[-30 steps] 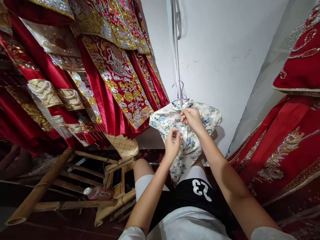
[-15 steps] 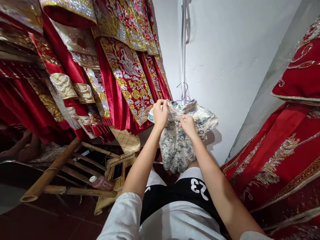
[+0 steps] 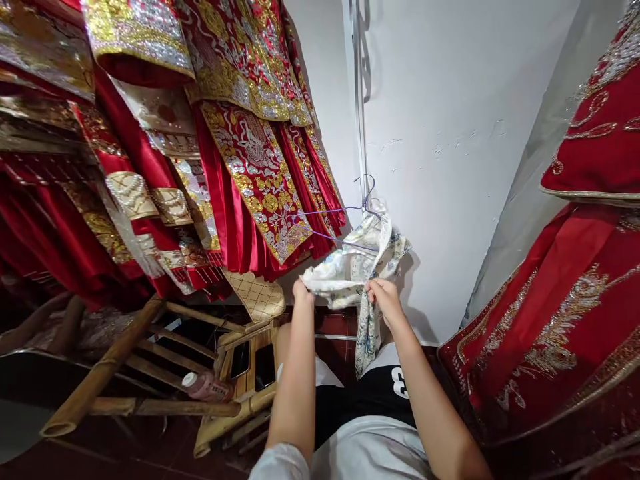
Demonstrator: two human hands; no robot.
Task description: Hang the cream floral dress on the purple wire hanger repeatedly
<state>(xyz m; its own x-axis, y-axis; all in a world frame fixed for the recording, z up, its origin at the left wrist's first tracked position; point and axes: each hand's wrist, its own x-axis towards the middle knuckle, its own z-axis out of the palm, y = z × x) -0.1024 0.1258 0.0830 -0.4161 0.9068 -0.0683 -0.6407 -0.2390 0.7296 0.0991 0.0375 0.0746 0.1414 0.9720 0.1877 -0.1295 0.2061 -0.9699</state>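
Note:
A pale shirt with a blue and yellow floral pattern (image 3: pixel 370 267) hangs half off a thin purple wire hanger (image 3: pixel 330 237). The hanger's left arm is bare, while its right side still runs into the cloth. My left hand (image 3: pixel 303 291) is closed on the shirt's left part, pulling it out to the left below the hanger. My right hand (image 3: pixel 384 297) pinches the front edge of the shirt near its middle. The lower part of the shirt dangles in a narrow bunch between my knees.
Red embroidered garments (image 3: pixel 255 153) hang at the left, and more red robes (image 3: pixel 560 320) at the right. A metal pole (image 3: pixel 358 100) stands against the white wall (image 3: pixel 440 87). Left of my legs is a bamboo chair (image 3: pixel 165 403) with a pink bottle (image 3: pixel 207 387) and two phones (image 3: pixel 265 367).
The shirt's left side has come off the hanger, baring its purple arm. My left hand has moved down with the cloth; my right hand has moved down and slightly right.

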